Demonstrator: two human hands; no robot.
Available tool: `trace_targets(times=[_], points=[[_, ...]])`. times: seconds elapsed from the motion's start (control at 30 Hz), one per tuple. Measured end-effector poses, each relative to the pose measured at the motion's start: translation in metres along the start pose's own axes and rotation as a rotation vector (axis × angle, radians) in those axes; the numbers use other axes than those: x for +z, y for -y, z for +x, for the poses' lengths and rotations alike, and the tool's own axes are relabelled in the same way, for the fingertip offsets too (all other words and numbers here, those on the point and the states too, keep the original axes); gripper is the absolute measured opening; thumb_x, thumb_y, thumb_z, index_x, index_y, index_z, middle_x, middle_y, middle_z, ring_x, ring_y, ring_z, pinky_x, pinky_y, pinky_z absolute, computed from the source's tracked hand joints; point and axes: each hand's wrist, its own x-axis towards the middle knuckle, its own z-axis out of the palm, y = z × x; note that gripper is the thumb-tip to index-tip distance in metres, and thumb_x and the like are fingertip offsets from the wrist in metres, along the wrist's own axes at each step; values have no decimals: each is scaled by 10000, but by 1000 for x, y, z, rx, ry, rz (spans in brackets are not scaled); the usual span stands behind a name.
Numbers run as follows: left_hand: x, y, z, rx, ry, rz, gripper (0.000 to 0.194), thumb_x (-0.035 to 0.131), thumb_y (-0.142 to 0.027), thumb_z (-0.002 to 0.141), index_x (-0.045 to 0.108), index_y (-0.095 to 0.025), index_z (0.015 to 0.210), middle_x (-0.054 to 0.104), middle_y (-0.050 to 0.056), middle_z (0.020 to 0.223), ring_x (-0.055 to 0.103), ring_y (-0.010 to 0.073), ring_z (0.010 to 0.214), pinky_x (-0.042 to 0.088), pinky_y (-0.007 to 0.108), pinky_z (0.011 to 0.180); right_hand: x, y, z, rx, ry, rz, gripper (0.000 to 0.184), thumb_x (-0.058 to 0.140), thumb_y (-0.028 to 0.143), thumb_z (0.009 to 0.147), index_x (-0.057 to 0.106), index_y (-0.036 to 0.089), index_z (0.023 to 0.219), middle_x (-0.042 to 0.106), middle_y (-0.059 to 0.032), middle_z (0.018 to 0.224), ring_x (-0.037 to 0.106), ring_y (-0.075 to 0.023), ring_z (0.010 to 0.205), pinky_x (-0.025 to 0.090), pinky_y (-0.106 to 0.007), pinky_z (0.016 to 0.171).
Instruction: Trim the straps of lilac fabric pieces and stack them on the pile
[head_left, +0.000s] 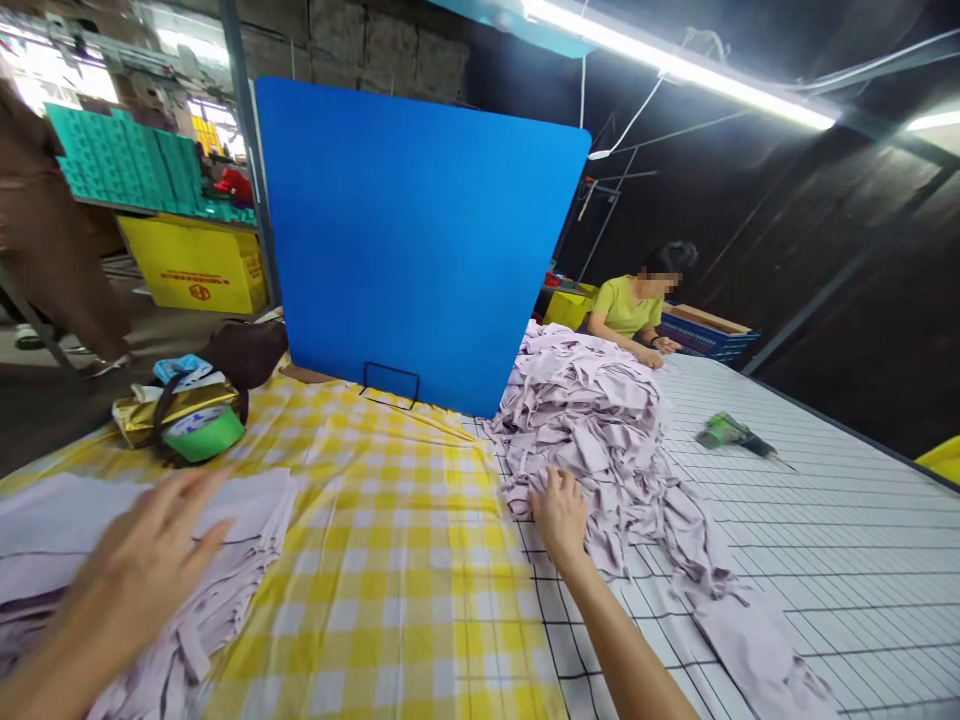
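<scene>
- Left hand (142, 560), 8 o'clock: open, fingers spread, motion-blurred, over the pale mauve stack (259, 525) (layered cloth pieces; contact unclear).
- Right hand (561, 515), 5 o'clock, well apart from left: fingers bent on the near edge of the mauve heap (600, 440) – can't tell if they pinch cloth.
- Yellow checked cloth (375, 560), 6 o'clock, between stack and heap; white gridded surface (847, 560) at 4, under the heap's trailing pieces.
- Green tape roll (204, 434), 9 o'clock, beyond stack.
- Green-black tool (733, 434), 3 o'clock, lying right of heap.
- Blue board (420, 240), 12 o'clock, upright.
- Person in yellow-green top (628, 308), 1 o'clock, behind heap.
- Yellow box (196, 265), 10 o'clock, farther back.
</scene>
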Motion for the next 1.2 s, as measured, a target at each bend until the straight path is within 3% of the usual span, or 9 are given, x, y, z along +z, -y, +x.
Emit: trace_targets(times=[0.13, 0.33, 0.5, 0.6, 0.7, 0.8, 0.9, 1.1, 1.2], points=[[12, -76, -14, 138, 25, -142, 378, 332, -355, 895, 477, -222, 1218, 585, 72, 1103, 590, 222, 946, 453, 348, 837, -15, -30, 22, 42, -146, -25, 351, 476, 193, 791, 503, 97, 1127, 446, -218, 1197, 395, -344, 1080, 357, -417, 785], [26, -119, -35, 90, 131, -405, 386, 389, -348, 875, 497, -249, 1232, 583, 68, 1160, 578, 228, 1026, 464, 359, 889, -44, -44, 53, -107, -153, 76, 121, 453, 168, 797, 561, 174, 741, 581, -100, 807, 488, -247, 823, 351, -354, 711], [20, -154, -42, -429, 521, -1044, 418, 545, -511, 751, 599, -241, 1065, 629, 71, 1031, 616, 244, 913, 520, 363, 784, -60, 13, 0, -357, -85, 247, 143, 422, 188, 842, 536, 197, 755, 594, -35, 763, 517, -173, 750, 371, -291, 715], [13, -180, -45, -834, 805, -1555, 559, 568, -612, 699, 591, -208, 1086, 633, 97, 1021, 614, 250, 919, 520, 374, 778, -56, 62, -62, -593, 107, 453, 188, 402, 101, 808, 523, 200, 704, 562, -16, 683, 507, -159, 688, 360, -269, 651], [8, -192, -49, -1106, 880, -1852, 518, 613, -594, 677, 627, -194, 1005, 649, 81, 960, 614, 233, 879, 514, 354, 746, -44, 100, -126, -726, 335, 561, 152, 459, 126, 815, 550, 204, 722, 595, -12, 735, 511, -147, 671, 353, -259, 616], [9, -184, -55, -1235, 755, -1785, 383, 758, -413, 577, 650, -174, 856, 658, 34, 792, 617, 196, 790, 498, 281, 712, -36, 119, -169, -837, 454, 598, 94, 498, 195, 842, 585, 213, 813, 627, -19, 813, 547, -155, 738, 369, -273, 656], [12, -164, -60, -1248, 645, -1638, 389, 763, -366, 545, 649, -146, 845, 666, 41, 780, 613, 193, 772, 482, 272, 716, -33, 121, -181, -786, 516, 649, 109, 497, 222, 854, 601, 219, 886, 630, -30, 842, 559, -169, 782, 396, -283, 688], [19, -126, -65, -982, 545, -1267, 329, 562, -439, 693, 643, -140, 802, 662, 48, 816, 590, 202, 809, 440, 263, 714, -18, 96, -148, -414, 466, 579, 205, 418, 153, 858, 598, 191, 948, 619, -68, 900, 584, -187, 834, 462, -297, 722], [22, -119, -66, -833, 613, -1005, 191, 488, -296, 729, 607, -147, 723, 610, 6, 660, 563, 166, 662, 390, 236, 600, -4, 91, -126, -442, 470, 363, 247, 421, 114, 839, 594, 189, 998, 605, -76, 967, 591, -191, 851, 479, -307, 724]])
